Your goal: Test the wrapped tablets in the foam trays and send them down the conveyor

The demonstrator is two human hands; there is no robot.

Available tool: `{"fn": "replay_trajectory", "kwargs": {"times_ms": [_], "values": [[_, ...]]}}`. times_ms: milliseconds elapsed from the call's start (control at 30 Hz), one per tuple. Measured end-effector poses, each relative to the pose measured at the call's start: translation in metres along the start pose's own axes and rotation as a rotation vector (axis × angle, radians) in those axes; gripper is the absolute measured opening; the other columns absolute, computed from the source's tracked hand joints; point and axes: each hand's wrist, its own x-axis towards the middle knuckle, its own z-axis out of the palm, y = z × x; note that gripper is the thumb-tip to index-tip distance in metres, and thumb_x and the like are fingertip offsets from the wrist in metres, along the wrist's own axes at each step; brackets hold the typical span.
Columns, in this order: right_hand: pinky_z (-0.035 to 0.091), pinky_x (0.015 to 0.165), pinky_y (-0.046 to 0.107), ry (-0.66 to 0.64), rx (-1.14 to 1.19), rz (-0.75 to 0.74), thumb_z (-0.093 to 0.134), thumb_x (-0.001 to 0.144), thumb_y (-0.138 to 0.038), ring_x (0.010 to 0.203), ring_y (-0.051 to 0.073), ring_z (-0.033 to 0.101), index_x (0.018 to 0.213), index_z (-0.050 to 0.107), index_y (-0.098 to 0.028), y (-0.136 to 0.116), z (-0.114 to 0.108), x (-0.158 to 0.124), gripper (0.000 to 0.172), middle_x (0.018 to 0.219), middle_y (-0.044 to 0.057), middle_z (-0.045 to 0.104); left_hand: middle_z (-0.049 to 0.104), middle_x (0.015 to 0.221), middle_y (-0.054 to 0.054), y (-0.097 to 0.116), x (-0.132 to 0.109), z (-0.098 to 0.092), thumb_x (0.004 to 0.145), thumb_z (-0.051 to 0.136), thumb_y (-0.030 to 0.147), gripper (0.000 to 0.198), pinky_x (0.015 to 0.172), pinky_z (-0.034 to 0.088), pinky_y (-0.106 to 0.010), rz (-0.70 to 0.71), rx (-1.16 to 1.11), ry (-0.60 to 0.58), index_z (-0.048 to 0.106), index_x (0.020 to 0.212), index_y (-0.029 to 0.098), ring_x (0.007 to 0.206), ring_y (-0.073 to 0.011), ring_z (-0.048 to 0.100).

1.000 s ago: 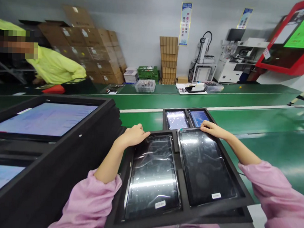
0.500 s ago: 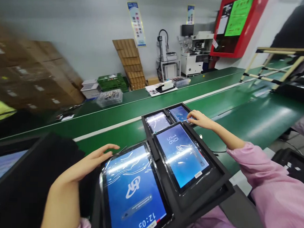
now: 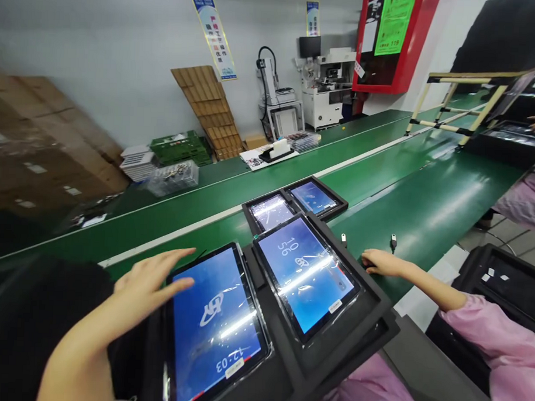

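Note:
A black foam tray lies in front of me with two lit tablets in it. The left tablet shows a blue screen with a logo, the right tablet a blue clock screen. My left hand hovers with fingers stretched out over the left tablet's top left corner, holding nothing. My right hand rests on the green belt at the tray's right edge, fingers curled near small cable plugs; whether it grips anything is unclear. A second tray with two lit tablets sits farther along the belt.
The green conveyor belt runs off to the right. Another black tray stands at my right. A co-worker's hand and pink sleeve show at far right. Cardboard boxes, green crates and machines line the back wall.
My head turned further right. My right hand drew back from the far tray down to the belt beside the near tray. My left hand shifted over the left tablet's corner.

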Motion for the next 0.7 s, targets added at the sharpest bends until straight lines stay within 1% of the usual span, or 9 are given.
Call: {"fn": "replay_trajectory", "kwargs": {"times_ms": [67,133,233,333,433,500,600,633,700], "values": [[0.048,0.073,0.032,-0.015,0.015,-0.022,0.061,0.074,-0.011,0.08,0.023,0.064,0.069,0.046,-0.023,0.001,0.005,-0.001,0.02,0.081,0.005,0.063,0.037,0.162,-0.009,0.015,-0.014,-0.001,0.079,0.066,0.048,0.082,0.115,0.036,-0.051,0.1,-0.026,-0.134,0.034,0.154,0.035,0.147,-0.0356,0.036],[0.049,0.074,0.034,-0.024,0.034,-0.034,0.055,0.076,-0.011,0.08,0.024,0.064,0.07,0.044,-0.023,0.004,0.008,0.0,0.017,0.081,0.007,0.063,0.021,0.167,-0.017,0.028,-0.019,0.0,0.068,0.077,0.038,0.107,0.118,0.027,-0.055,0.147,-0.105,-0.204,0.022,0.159,0.031,0.152,-0.0402,0.023],[0.05,0.079,0.035,-0.035,0.086,-0.048,0.052,0.076,-0.013,0.086,0.025,0.065,0.08,0.047,-0.023,0.011,0.009,0.005,0.012,0.088,0.011,0.066,0.012,0.167,-0.021,0.037,-0.015,0.003,0.065,0.079,0.029,0.119,0.118,0.02,-0.064,0.156,-0.165,-0.201,0.008,0.161,0.032,0.153,-0.0438,0.012],[0.05,0.078,0.034,-0.056,0.174,-0.03,0.055,0.076,-0.025,0.083,0.024,0.063,0.083,0.048,-0.022,0.018,0.01,0.012,0.01,0.088,0.011,0.066,0.004,0.167,-0.023,0.045,-0.012,0.003,0.062,0.082,0.026,0.128,0.116,0.013,-0.071,0.148,-0.163,-0.212,0.001,0.161,0.033,0.153,-0.0473,0.002],[0.046,0.066,0.033,-0.094,0.249,0.014,0.056,0.074,-0.049,0.066,0.02,0.053,0.07,0.043,-0.023,0.022,0.007,0.015,0.029,0.068,0.004,0.054,-0.004,0.167,-0.026,0.068,-0.023,-0.003,0.056,0.087,0.025,0.139,0.113,0.004,-0.076,0.207,-0.094,-0.248,-0.004,0.16,0.03,0.152,-0.0508,-0.006],[0.041,0.057,0.029,-0.126,0.338,0.045,0.052,0.071,-0.066,0.058,0.016,0.044,0.067,0.04,-0.023,0.022,-0.001,0.012,0.044,0.063,0.0,0.044,-0.008,0.167,-0.026,0.09,-0.036,-0.009,0.051,0.092,0.032,0.147,0.111,0.001,-0.079,0.368,-0.086,-0.298,-0.007,0.16,0.031,0.15,-0.0529,-0.009],[0.026,0.048,0.025,-0.144,0.633,0.156,0.06,0.062,-0.079,0.053,0.01,0.031,0.075,0.048,-0.023,0.019,-0.028,0.001,0.059,0.066,-0.003,0.037,0.0,0.168,-0.024,0.119,-0.05,-0.017,0.061,0.086,0.058,0.136,0.112,0.004,-0.078,0.643,-0.196,-0.32,-0.004,0.16,0.032,0.152,-0.0514,-0.004],[0.021,0.047,0.025,-0.13,0.735,0.196,0.066,0.057,-0.08,0.052,0.009,0.026,0.078,0.051,-0.022,0.017,-0.039,-0.002,0.063,0.066,-0.004,0.036,0.008,0.167,-0.024,0.127,-0.05,-0.018,0.069,0.079,0.065,0.127,0.113,0.005,-0.078,0.679,-0.232,-0.29,-0.001,0.161,0.031,0.152,-0.0496,0.002],[0.014,0.047,0.026,-0.079,0.86,0.232,0.075,0.049,-0.079,0.051,0.007,0.019,0.078,0.054,-0.023,0.014,-0.065,-0.007,0.067,0.066,-0.004,0.034,0.031,0.159,-0.023,0.141,-0.042,-0.018,0.081,0.065,0.069,0.107,0.114,0.005,-0.077,0.66,-0.259,-0.203,0.008,0.161,0.026,0.15,-0.045,0.019]]}}
